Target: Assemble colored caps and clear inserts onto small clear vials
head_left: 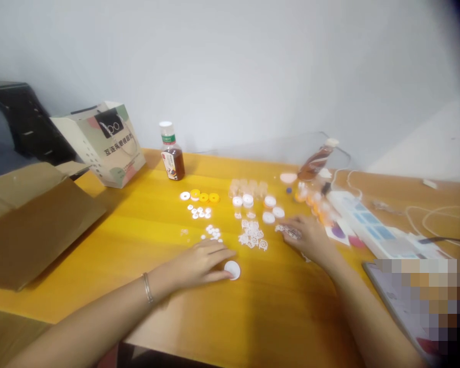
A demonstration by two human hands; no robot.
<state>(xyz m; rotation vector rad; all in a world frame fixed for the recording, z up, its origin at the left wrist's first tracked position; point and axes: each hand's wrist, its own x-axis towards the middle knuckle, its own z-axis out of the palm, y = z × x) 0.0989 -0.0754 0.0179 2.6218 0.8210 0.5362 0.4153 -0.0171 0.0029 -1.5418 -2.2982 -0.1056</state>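
Observation:
My left hand [201,263] pinches the edge of a round white disc [232,270] between thumb and fingers at the near middle of the table. My right hand [306,236] reaches over white lattice-like cut-out pieces [287,231], fingers stretched out and slightly blurred. Between the hands lies a pile of similar white openwork pieces [253,235]. Small white round parts [212,232] sit just beyond my left fingers, with more small white caps [200,212] behind. Yellow rings [204,198] form a row farther back. White discs [269,217] lie beyond my right fingertips.
A bottle of dark drink [173,158] stands at the back; another bottle [317,161] leans at the right. An open cardboard box [42,225] and a paper bag [115,148] occupy the left. A white power strip [368,222], cables and a tablet-like device [391,301] lie right.

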